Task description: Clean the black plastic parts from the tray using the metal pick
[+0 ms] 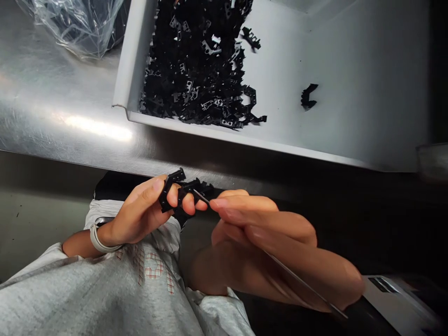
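Worktop (52,107): metal, finely scratched, bright streak of reflected light left of the white bin (129,60) standing on it. Clear plastic bag (84,28): crinkled, dark contents, upper left, near bin wall. Floor (38,200): dull grey-green, few dark specks. Lower right: pale flat object (388,303), dark rectangular patch; blurred, identity unclear.

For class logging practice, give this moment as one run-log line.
left hand: black parts | right hand: thin rod | bin: black pieces

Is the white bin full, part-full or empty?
Part-full: the white bin holds heaped black parts at left, with just a lone part visible at right.
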Demonstrator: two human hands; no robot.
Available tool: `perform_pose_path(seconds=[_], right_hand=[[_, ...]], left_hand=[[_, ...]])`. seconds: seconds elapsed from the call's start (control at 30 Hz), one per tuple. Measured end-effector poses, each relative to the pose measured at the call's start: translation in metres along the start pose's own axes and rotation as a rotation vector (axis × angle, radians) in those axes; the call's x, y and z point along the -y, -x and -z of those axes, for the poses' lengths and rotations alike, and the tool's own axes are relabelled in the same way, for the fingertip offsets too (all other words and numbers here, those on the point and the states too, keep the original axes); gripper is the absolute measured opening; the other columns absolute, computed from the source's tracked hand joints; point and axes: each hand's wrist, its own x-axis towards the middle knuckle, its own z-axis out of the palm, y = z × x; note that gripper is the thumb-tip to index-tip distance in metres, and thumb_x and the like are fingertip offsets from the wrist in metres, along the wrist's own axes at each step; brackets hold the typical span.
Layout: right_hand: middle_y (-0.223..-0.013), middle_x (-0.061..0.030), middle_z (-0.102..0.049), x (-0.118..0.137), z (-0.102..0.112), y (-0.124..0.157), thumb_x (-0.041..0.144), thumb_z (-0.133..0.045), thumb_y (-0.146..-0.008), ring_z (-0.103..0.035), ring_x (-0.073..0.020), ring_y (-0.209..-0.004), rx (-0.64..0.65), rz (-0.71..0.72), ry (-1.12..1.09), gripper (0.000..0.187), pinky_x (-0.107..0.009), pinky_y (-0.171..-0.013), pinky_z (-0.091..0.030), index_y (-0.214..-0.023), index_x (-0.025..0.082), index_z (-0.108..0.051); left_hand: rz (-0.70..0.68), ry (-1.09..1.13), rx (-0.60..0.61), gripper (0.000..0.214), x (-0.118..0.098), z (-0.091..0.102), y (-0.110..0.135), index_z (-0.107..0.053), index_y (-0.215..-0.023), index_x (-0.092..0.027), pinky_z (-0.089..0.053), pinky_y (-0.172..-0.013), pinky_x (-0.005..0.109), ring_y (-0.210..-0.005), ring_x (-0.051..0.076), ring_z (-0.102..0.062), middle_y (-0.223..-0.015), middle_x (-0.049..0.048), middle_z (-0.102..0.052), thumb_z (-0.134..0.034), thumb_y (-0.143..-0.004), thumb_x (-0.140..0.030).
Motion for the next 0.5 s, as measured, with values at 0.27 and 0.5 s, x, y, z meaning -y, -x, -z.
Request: perform_pose_path(seconds=[0.27, 0.5], right_hand=[[-0.109, 0.0021, -0.081, -0.001, 0.007, 0.007, 0.006, -0.062, -0.095, -0.077, -0.0168, -0.093, 0.089, -0.016, 0.083, 0.025, -0.034, -0.079, -0.068, -0.114, 0.017, -0.075], [-0.094, 0.0045, -0.080, -0.001, -0.004, 0.008, 0.000, -0.078, -0.080, -0.076, -0.0127, -0.083, -0.058, -0.055, 0.050, 0.026, -0.028, -0.075, -0.066, -0.098, 0.019, -0.075]], left_hand=[[-0.074, -0.069, -0.064, 0.030, -0.004, -0.007, -0.003, -0.066, -0.066, -0.018, -0.048, -0.064, 0.026, -0.049, 0.009, -0.039, -0.059, -0.0037, -0.051, -0.075, -0.085, -0.040], [-0.095, -0.106, -0.055, 0.034, 0.002, 0.002, 0.002, -0.068, -0.071, -0.018, -0.049, -0.064, 0.026, -0.062, 0.012, -0.054, -0.067, 0.0011, -0.060, -0.067, -0.090, -0.046]])
